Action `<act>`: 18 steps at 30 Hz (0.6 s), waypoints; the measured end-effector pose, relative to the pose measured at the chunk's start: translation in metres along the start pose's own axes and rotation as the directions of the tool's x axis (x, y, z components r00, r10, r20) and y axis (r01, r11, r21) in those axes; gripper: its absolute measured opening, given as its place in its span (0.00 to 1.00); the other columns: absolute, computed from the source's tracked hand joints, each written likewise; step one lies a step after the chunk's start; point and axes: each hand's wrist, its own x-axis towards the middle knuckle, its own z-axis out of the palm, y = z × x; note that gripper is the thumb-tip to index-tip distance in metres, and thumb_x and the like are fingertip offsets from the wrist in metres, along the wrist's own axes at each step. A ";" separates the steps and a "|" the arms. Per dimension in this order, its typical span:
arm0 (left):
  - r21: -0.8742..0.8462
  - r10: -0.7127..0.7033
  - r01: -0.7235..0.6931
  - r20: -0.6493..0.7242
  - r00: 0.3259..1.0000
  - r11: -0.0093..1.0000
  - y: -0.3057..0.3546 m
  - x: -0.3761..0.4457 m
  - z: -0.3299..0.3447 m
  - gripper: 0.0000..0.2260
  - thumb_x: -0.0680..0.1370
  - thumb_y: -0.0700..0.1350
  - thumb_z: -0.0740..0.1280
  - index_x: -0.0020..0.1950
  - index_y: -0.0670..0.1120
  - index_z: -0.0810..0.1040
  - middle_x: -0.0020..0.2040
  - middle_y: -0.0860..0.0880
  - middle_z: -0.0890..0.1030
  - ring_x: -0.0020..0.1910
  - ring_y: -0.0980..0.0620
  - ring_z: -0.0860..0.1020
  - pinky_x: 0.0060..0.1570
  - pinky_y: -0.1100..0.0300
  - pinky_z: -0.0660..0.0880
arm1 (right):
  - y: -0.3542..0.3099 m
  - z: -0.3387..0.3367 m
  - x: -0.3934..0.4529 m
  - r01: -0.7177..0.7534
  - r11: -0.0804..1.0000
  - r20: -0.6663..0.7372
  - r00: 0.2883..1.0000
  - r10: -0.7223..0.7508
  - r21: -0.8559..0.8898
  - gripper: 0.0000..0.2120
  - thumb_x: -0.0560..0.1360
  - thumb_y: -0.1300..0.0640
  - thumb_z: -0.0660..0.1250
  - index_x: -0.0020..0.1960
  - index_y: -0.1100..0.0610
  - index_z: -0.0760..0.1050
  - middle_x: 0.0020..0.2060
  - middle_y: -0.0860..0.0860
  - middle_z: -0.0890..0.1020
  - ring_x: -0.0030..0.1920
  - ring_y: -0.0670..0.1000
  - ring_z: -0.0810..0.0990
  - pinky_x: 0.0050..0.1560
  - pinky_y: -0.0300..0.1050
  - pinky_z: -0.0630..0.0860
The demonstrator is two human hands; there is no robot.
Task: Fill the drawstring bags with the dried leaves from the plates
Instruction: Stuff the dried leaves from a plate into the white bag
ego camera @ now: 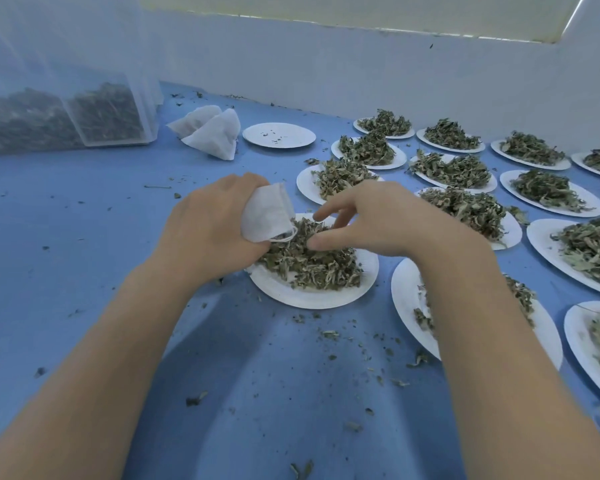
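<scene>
Far left, back: clear plastic bin (108, 112) on the blue table (84, 258), dark dried leaf inside, partly veiled by a translucent sheet. Just right of it: two filled white bags (210, 133) lying against each other on the table. Next to them an emptied paper plate (279, 135), only crumbs on it.

Centre: left hand (208, 230) grips a white drawstring bag (267, 213), fingers curled round its body, mouth tilted down and right so the drawstring rim touches the leaf pile. Some dark leaf shows inside the mouth; fill level can't be read. Pile of dried leaves (309, 261) sits on the near paper plate (309, 296), directly under both hands.

Right hand (381, 220) is over the same pile, just right of the bag mouth. Fingers loosely bent and spread, index pointing toward the bag, thumb tip down on the leaves. Can't tell whether it has any leaf pinched; nothing visibly clamped.

Loose leaf scraps (329, 334) scattered on the table in front of the near plate and between the forearms.

Right side: rows of loaded plates (548, 192), each with a leaf heap, running from mid-table to the back wall (361, 71) and off the right edge. One plate (409, 306) lies partly under the right forearm. White wall closes the table at the back.
</scene>
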 end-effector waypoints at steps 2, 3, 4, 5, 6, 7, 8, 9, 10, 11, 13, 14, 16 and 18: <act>0.003 0.003 -0.003 -0.003 1.000 1.000 0.000 0.000 0.000 0.24 0.67 0.49 0.72 0.61 0.51 0.71 0.55 0.50 0.77 0.54 0.44 0.74 0.50 0.51 0.70 | -0.004 0.008 0.004 0.004 1.000 0.003 1.000 -0.004 -0.001 0.23 0.68 0.40 0.72 0.61 0.43 0.75 0.56 0.46 0.78 0.51 0.45 0.72 0.46 0.40 0.67; 0.001 0.005 -0.005 -0.007 1.000 1.000 0.000 0.000 0.000 0.24 0.66 0.49 0.72 0.61 0.51 0.71 0.55 0.49 0.77 0.54 0.44 0.74 0.50 0.51 0.70 | -0.006 0.013 0.007 0.014 1.000 -0.002 1.000 -0.014 -0.011 0.23 0.68 0.40 0.72 0.61 0.44 0.75 0.54 0.46 0.78 0.50 0.45 0.72 0.46 0.41 0.68; -0.001 0.009 -0.009 -0.012 1.000 1.000 -0.001 0.000 0.000 0.24 0.66 0.49 0.72 0.61 0.50 0.71 0.54 0.49 0.77 0.54 0.44 0.74 0.49 0.51 0.70 | -0.008 0.017 0.009 0.025 0.999 -0.008 1.000 -0.026 -0.031 0.23 0.68 0.41 0.72 0.61 0.45 0.75 0.51 0.46 0.78 0.49 0.46 0.72 0.46 0.42 0.70; 0.001 0.011 -0.011 -0.015 1.000 1.000 -0.002 0.000 0.000 0.24 0.66 0.48 0.72 0.61 0.50 0.72 0.54 0.49 0.77 0.54 0.43 0.74 0.49 0.51 0.70 | -0.009 0.021 0.012 0.037 0.998 -0.014 0.999 -0.038 -0.059 0.22 0.69 0.43 0.71 0.60 0.47 0.76 0.48 0.47 0.79 0.48 0.46 0.73 0.46 0.42 0.71; 0.007 0.012 -0.012 -0.017 1.000 1.000 -0.002 0.000 0.000 0.24 0.66 0.48 0.72 0.61 0.50 0.72 0.54 0.49 0.77 0.54 0.43 0.74 0.49 0.51 0.70 | -0.009 0.025 0.014 0.048 0.995 -0.024 0.998 -0.050 -0.089 0.20 0.70 0.44 0.71 0.59 0.49 0.77 0.46 0.47 0.79 0.47 0.47 0.73 0.46 0.42 0.73; 0.012 0.013 -0.012 -0.019 1.000 1.000 -0.002 0.000 0.001 0.25 0.66 0.47 0.72 0.61 0.50 0.72 0.54 0.48 0.77 0.53 0.43 0.74 0.49 0.51 0.70 | -0.010 0.027 0.015 0.058 0.991 -0.039 0.997 -0.063 -0.117 0.17 0.71 0.46 0.71 0.57 0.51 0.79 0.44 0.48 0.79 0.46 0.48 0.74 0.47 0.42 0.74; 0.015 0.015 -0.015 -0.019 1.000 1.000 -0.003 0.000 0.001 0.25 0.66 0.47 0.72 0.61 0.50 0.72 0.54 0.48 0.77 0.53 0.43 0.74 0.49 0.51 0.70 | -0.010 0.029 0.017 0.066 0.988 -0.056 0.996 -0.075 -0.138 0.14 0.72 0.48 0.70 0.55 0.52 0.80 0.42 0.48 0.79 0.46 0.49 0.75 0.47 0.42 0.74; 0.017 0.017 -0.017 -0.018 1.000 1.000 -0.003 0.000 0.002 0.25 0.66 0.47 0.72 0.61 0.50 0.72 0.54 0.49 0.77 0.53 0.43 0.74 0.48 0.52 0.69 | -0.009 0.029 0.018 0.074 0.987 -0.072 0.994 -0.085 -0.143 0.11 0.73 0.49 0.70 0.52 0.52 0.81 0.39 0.47 0.78 0.46 0.49 0.76 0.46 0.41 0.74; 0.020 0.016 -0.016 -0.016 1.000 1.000 -0.003 0.000 0.003 0.25 0.66 0.47 0.72 0.61 0.50 0.72 0.54 0.49 0.77 0.53 0.43 0.74 0.48 0.53 0.68 | -0.009 0.029 0.018 0.081 0.989 -0.085 0.992 -0.092 -0.124 0.08 0.73 0.51 0.70 0.50 0.52 0.82 0.36 0.46 0.77 0.45 0.48 0.76 0.43 0.39 0.73; 0.023 0.013 -0.013 -0.016 1.000 1.000 -0.004 0.000 0.004 0.25 0.66 0.47 0.72 0.62 0.50 0.72 0.54 0.49 0.77 0.53 0.43 0.74 0.48 0.54 0.68 | -0.008 0.028 0.018 0.087 0.993 -0.098 0.991 -0.095 -0.084 0.06 0.72 0.52 0.71 0.49 0.51 0.82 0.34 0.44 0.75 0.42 0.47 0.76 0.39 0.35 0.72; 0.023 0.008 -0.007 -0.017 1.000 1.000 -0.005 0.001 0.004 0.24 0.66 0.47 0.72 0.62 0.50 0.72 0.54 0.49 0.77 0.53 0.43 0.74 0.47 0.55 0.66 | -0.004 0.023 0.016 0.092 0.996 -0.129 0.987 -0.091 -0.003 0.05 0.72 0.53 0.72 0.47 0.50 0.83 0.31 0.42 0.75 0.37 0.44 0.73 0.33 0.27 0.67; 0.020 0.005 -0.005 -0.017 1.000 1.000 -0.006 0.001 0.004 0.24 0.67 0.47 0.72 0.61 0.50 0.72 0.54 0.49 0.77 0.54 0.44 0.74 0.47 0.56 0.65 | -0.002 0.019 0.014 0.096 0.995 -0.150 0.985 -0.089 0.038 0.04 0.71 0.54 0.72 0.46 0.50 0.83 0.31 0.42 0.76 0.35 0.43 0.74 0.32 0.26 0.67; 0.014 -0.001 0.001 -0.017 1.000 1.000 -0.007 0.001 0.004 0.24 0.66 0.47 0.72 0.62 0.51 0.72 0.55 0.49 0.77 0.54 0.44 0.74 0.46 0.57 0.65 | 0.003 0.011 0.010 0.111 0.984 -0.208 0.975 -0.080 0.142 0.02 0.71 0.55 0.72 0.43 0.49 0.83 0.32 0.44 0.80 0.34 0.42 0.76 0.34 0.28 0.70; 0.014 -0.005 0.005 -0.009 1.000 1.000 -0.008 0.001 0.004 0.25 0.66 0.47 0.72 0.62 0.51 0.72 0.55 0.49 0.77 0.54 0.44 0.74 0.46 0.57 0.65 | 0.007 0.004 0.006 0.138 0.961 -0.279 0.958 -0.068 0.241 0.02 0.70 0.55 0.73 0.42 0.48 0.82 0.34 0.43 0.81 0.33 0.39 0.76 0.37 0.28 0.71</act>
